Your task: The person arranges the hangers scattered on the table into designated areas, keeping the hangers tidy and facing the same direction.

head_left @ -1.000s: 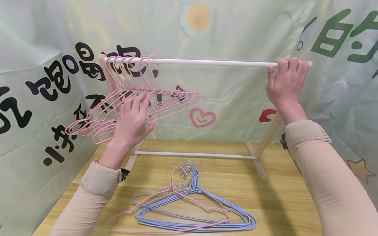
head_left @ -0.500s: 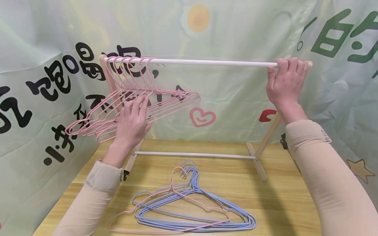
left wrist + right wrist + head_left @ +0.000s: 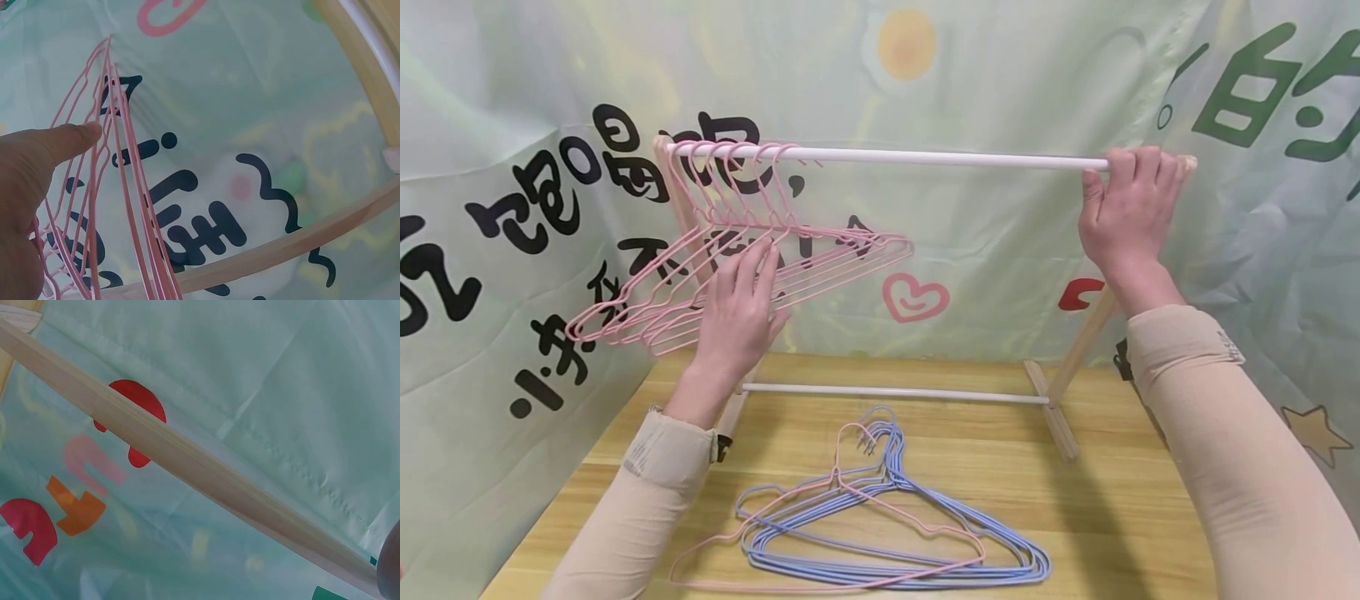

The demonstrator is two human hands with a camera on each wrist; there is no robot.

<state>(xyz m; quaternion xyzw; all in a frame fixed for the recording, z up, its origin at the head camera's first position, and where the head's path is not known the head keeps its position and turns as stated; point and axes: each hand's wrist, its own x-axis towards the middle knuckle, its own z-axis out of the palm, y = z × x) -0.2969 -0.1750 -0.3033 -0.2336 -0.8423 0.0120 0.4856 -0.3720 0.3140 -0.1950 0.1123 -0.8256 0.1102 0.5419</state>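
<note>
Several pink wire hangers [image 3: 790, 200] hang by their hooks at the left end of the white top rod [image 3: 925, 157] of a wooden rack. My left hand [image 3: 737, 308] holds the frontmost of them, fingers over its shoulder and thumb by its lower bar. In the left wrist view the thumb [image 3: 75, 140] lies against the pink wires; the other fingers are hidden. My right hand [image 3: 1127, 212] grips the rod near its right end. Only a sliver of that hand [image 3: 390, 569] shows in the right wrist view, beside the wooden post [image 3: 187, 469].
On the wood-grain table [image 3: 985, 467] lies a stack of blue wire hangers [image 3: 897, 471], with a single pink hanger [image 3: 837, 473] on top. A white lower bar [image 3: 895, 392] joins the rack's feet. Printed cloth [image 3: 1000, 75] surrounds the table behind and at the sides.
The frontmost pink hanger's raised hook has come down onto the rod, and the hanger has shifted slightly back. My left hand moved slightly with it; my right hand stayed on the rod.
</note>
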